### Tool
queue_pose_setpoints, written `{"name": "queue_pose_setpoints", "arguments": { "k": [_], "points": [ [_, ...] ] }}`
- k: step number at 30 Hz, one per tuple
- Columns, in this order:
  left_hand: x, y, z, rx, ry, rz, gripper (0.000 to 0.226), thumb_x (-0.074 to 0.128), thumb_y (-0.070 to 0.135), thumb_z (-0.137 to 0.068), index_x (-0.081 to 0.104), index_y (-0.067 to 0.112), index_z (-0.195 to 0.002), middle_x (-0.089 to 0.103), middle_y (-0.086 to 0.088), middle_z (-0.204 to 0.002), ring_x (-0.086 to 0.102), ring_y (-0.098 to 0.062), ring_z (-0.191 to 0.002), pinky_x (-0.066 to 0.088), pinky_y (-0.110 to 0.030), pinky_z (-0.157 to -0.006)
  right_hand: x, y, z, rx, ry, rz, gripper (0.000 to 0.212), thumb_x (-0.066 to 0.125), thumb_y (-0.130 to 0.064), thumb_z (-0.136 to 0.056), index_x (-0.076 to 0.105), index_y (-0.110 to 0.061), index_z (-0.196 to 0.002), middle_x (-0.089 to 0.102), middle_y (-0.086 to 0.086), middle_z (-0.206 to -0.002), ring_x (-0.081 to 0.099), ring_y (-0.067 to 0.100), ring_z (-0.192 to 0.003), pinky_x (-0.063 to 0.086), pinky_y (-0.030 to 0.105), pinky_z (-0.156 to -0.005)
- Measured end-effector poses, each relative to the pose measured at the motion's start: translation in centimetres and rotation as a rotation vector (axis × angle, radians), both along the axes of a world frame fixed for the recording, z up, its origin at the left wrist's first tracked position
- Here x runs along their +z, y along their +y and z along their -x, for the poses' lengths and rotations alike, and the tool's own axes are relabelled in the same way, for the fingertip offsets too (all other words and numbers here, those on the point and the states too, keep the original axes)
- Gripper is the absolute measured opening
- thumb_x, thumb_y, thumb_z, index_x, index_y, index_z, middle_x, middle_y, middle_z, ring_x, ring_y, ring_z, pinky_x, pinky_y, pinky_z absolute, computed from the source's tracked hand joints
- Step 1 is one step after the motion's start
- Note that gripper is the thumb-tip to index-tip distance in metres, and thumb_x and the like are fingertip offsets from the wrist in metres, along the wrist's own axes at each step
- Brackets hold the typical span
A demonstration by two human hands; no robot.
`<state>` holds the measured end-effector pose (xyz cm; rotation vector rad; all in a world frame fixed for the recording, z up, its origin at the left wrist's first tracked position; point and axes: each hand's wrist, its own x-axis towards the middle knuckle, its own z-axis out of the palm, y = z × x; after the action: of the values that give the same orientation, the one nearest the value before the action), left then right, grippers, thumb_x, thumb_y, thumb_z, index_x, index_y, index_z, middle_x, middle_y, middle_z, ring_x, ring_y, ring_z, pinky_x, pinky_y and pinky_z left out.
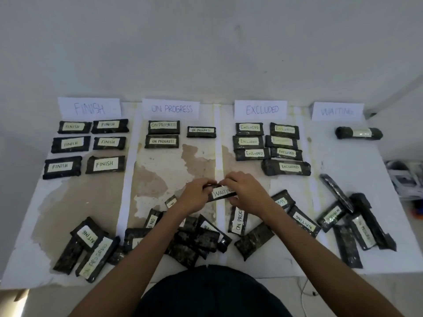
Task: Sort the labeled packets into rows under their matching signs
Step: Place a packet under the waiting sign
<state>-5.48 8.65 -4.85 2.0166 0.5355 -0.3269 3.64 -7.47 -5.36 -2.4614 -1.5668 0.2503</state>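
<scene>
Both hands hold one dark packet labelled WAITING (221,192) above the middle of the table. My left hand (195,195) grips its left end and my right hand (246,192) grips its right end. Four paper signs stand along the back: FINISH (89,108), ON PROGRESS (171,109), EXCLUDED (261,109), WAITING (337,111). Several FINISH packets (104,164) lie in rows under their sign. Three ON PROGRESS packets (162,141) and several EXCLUDED packets (286,167) lie under theirs. One packet (359,133) lies under the WAITING sign.
Unsorted packets lie in heaps along the near edge: at the left (88,245), in the middle (196,241) and at the right (357,227). The white tabletop (357,161) has worn brown patches. A white cable (304,291) hangs near the floor. Clutter (405,177) sits off the table's right side.
</scene>
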Motion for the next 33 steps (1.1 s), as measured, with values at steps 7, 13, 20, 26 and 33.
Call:
{"name": "queue_pose_setpoints", "arguments": {
  "k": [7, 13, 20, 26, 33],
  "points": [
    [0.6, -2.9, -2.5, -0.106, -0.122, -0.082, 0.036, 0.05, 0.026, -0.093, 0.05, 0.017, -0.128, 0.056, -0.003, -0.115, 0.052, -0.017, -0.105, 0.043, -0.03, -0.089, 1.9, -5.1, -1.9, -0.163, 0.018, -0.006, 0.049, 0.077, -0.016, -0.066, 0.061, -0.009, -0.112, 0.061, 0.011, -0.102, 0.059, 0.031, -0.083, 0.051, 0.041, -0.066],
    [1.6, -6.4, -6.9, -0.26, -0.227, -0.201, 0.039, 0.052, 0.024, -0.091, 0.049, 0.014, -0.129, 0.052, -0.009, -0.124, 0.043, -0.025, -0.119, 0.035, -0.035, -0.1, 3.5, -12.0, -6.8, -0.349, -0.013, 0.047, 0.053, 0.076, -0.013, -0.065, 0.06, -0.011, -0.116, 0.06, 0.011, -0.108, 0.059, 0.032, -0.095, 0.052, 0.041, -0.074],
    [1.2, -11.6, -14.0, -0.273, -0.208, -0.287, 0.037, 0.053, 0.021, -0.089, 0.052, 0.014, -0.125, 0.053, -0.009, -0.123, 0.045, -0.028, -0.117, 0.038, -0.04, -0.1, 4.0, -18.3, -14.7, -0.465, -0.024, 0.08, 0.051, 0.076, -0.013, -0.068, 0.06, -0.01, -0.117, 0.059, 0.013, -0.109, 0.057, 0.035, -0.09, 0.049, 0.044, -0.071],
    [-0.4, -15.6, -20.7, -0.249, -0.202, -0.303, 0.037, 0.053, 0.02, -0.089, 0.053, 0.013, -0.125, 0.053, -0.01, -0.121, 0.046, -0.029, -0.113, 0.04, -0.039, -0.096, 2.1, -21.3, -22.3, -0.462, -0.005, 0.125, 0.048, 0.073, -0.012, -0.071, 0.06, -0.01, -0.117, 0.059, 0.013, -0.111, 0.056, 0.034, -0.093, 0.046, 0.043, -0.074],
    [-2.8, -18.5, -27.5, -0.22, -0.233, -0.375, 0.039, 0.056, 0.016, -0.087, 0.053, 0.01, -0.125, 0.052, -0.012, -0.126, 0.042, -0.029, -0.119, 0.038, -0.038, -0.097, -1.3, -21.4, -30.9, -0.422, 0.039, 0.155, 0.046, 0.07, -0.01, -0.074, 0.059, -0.008, -0.118, 0.057, 0.015, -0.112, 0.055, 0.034, -0.098, 0.046, 0.044, -0.078]
  ]
}}
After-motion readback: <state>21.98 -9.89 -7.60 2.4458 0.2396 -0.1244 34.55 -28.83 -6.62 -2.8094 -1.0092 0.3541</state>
